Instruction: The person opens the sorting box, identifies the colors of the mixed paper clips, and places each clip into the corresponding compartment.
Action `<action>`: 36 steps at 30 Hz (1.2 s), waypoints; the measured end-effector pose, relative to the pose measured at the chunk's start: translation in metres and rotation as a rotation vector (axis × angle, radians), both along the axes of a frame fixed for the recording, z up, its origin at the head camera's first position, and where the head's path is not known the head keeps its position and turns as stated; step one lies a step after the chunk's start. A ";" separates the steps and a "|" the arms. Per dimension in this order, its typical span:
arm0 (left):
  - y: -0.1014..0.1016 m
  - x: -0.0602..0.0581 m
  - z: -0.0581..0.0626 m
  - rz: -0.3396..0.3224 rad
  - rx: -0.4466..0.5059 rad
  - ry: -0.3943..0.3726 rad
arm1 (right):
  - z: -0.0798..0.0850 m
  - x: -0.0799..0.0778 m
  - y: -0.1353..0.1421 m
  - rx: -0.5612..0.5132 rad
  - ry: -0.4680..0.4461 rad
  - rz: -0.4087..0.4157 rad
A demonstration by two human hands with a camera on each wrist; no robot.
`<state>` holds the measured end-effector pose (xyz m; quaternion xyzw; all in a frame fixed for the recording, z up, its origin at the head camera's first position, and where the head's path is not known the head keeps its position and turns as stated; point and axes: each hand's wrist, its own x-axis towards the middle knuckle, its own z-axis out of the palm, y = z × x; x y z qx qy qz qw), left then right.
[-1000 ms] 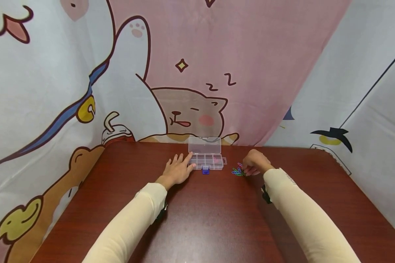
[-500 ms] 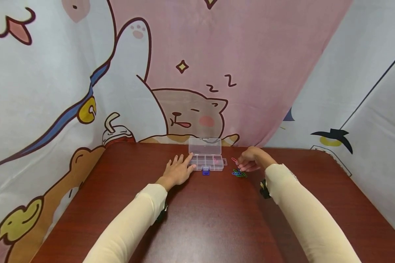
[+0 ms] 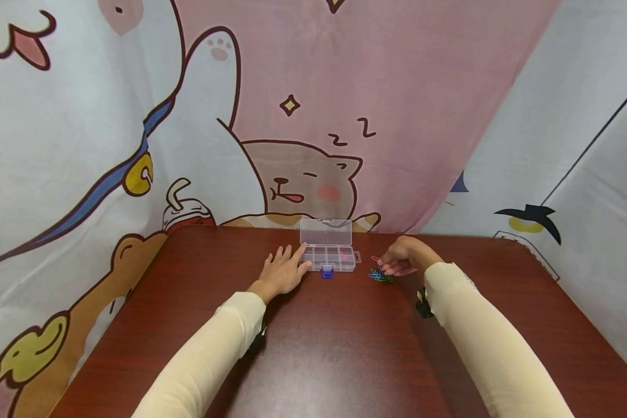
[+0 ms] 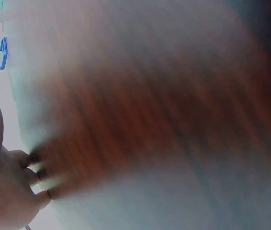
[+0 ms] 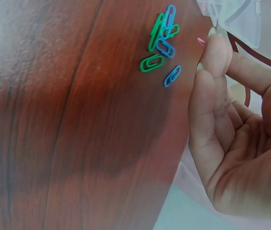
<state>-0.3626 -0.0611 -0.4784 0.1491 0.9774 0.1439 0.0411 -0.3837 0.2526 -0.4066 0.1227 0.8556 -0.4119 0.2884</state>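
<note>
My right hand (image 3: 404, 255) pinches a pink paper clip (image 3: 374, 258) between thumb and fingertips, just above a small pile of paper clips (image 3: 380, 276). In the right wrist view only an end of the pink paper clip (image 5: 201, 42) shows past the fingertips; green clips (image 5: 152, 63) and blue clips (image 5: 172, 75) lie loose on the wood. To the left is a clear compartment box (image 3: 339, 267) with its lid (image 3: 325, 233) raised and pink clips (image 3: 343, 254) in a right-hand compartment. My left hand (image 3: 281, 273) lies with fingers spread, thumb and index finger at the box's left end.
The box stands near the back of a brown wooden table (image 3: 324, 348), its blue latch (image 3: 327, 272) facing front. Behind the table hangs a printed cartoon curtain (image 3: 397, 87). The left wrist view is mostly blurred tabletop (image 4: 125, 120).
From the pile, my right hand has lifted the pink paper clip and brought it slightly left; over the last half second it has dipped a little. My left hand and the box keep their places.
</note>
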 end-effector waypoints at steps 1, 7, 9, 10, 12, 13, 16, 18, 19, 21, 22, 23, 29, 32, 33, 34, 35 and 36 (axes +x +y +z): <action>0.000 0.000 0.000 0.000 0.000 -0.001 | 0.000 -0.001 -0.001 -0.006 -0.003 -0.003; -0.001 -0.001 -0.001 0.002 0.006 -0.004 | 0.003 -0.005 -0.009 -0.039 -0.011 0.007; -0.001 -0.001 0.000 0.002 0.005 -0.003 | 0.004 -0.006 -0.012 -0.043 -0.014 0.014; -0.001 -0.001 0.000 0.001 0.005 -0.002 | 0.004 -0.006 -0.013 -0.046 -0.012 0.016; -0.001 -0.001 0.000 0.002 0.002 -0.004 | 0.004 -0.007 -0.014 -0.048 -0.010 0.005; -0.001 -0.002 -0.001 0.002 0.001 -0.005 | 0.004 -0.008 -0.015 -0.049 -0.008 0.004; -0.002 -0.003 -0.001 0.001 -0.002 -0.003 | 0.003 -0.009 -0.015 -0.050 -0.002 0.004; -0.002 -0.003 -0.001 0.002 -0.003 -0.001 | 0.003 -0.010 -0.016 -0.060 -0.006 0.003; -0.002 -0.004 -0.001 0.001 -0.002 -0.001 | 0.003 -0.011 -0.017 -0.069 -0.006 -0.002; -0.002 -0.004 -0.001 0.001 -0.003 0.000 | 0.004 -0.012 -0.018 -0.090 -0.007 -0.006; -0.003 -0.003 -0.001 0.002 -0.002 0.000 | 0.004 -0.013 -0.020 -0.101 -0.005 -0.010; -0.003 -0.003 -0.001 0.004 -0.002 -0.003 | 0.005 -0.014 -0.022 -0.114 -0.002 -0.009; -0.002 -0.001 0.001 0.006 0.000 -0.017 | 0.011 -0.018 -0.037 -0.147 -0.004 0.025; -0.001 -0.001 0.001 0.003 0.001 -0.019 | 0.014 -0.020 -0.045 -0.147 -0.004 0.042; -0.001 0.000 0.001 0.004 0.003 -0.017 | 0.015 -0.020 -0.047 -0.147 0.002 0.043; -0.001 0.000 0.002 0.003 0.004 -0.016 | 0.016 -0.021 -0.049 -0.144 0.009 0.046; 0.000 0.000 0.002 0.003 0.004 -0.014 | 0.016 -0.021 -0.051 -0.144 0.016 0.042; 0.000 0.000 0.001 0.004 0.003 -0.013 | 0.016 -0.022 -0.053 -0.144 0.022 0.035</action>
